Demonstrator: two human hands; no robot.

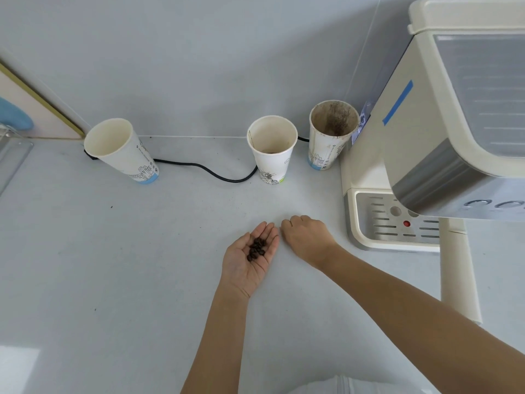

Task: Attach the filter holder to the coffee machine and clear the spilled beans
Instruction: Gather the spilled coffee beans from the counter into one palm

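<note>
My left hand (245,270) lies palm up on the pale counter (127,265), cupped around several dark coffee beans (257,248). Just to its right, my right hand (308,240) rests knuckles up with its fingers curled down onto the counter, almost touching the left fingertips. What is under the curled fingers is hidden. The cream and silver coffee machine (420,132) stands at the right, its slotted drip tray (377,223) close to my right hand. No filter holder shows in the head view.
Three paper cups stand along the back wall: an empty one at the left (122,149), a middle one (272,146), and a coffee-stained one (331,132) against the machine. A black cable (204,169) runs between the cups. A few dark specks dot the counter.
</note>
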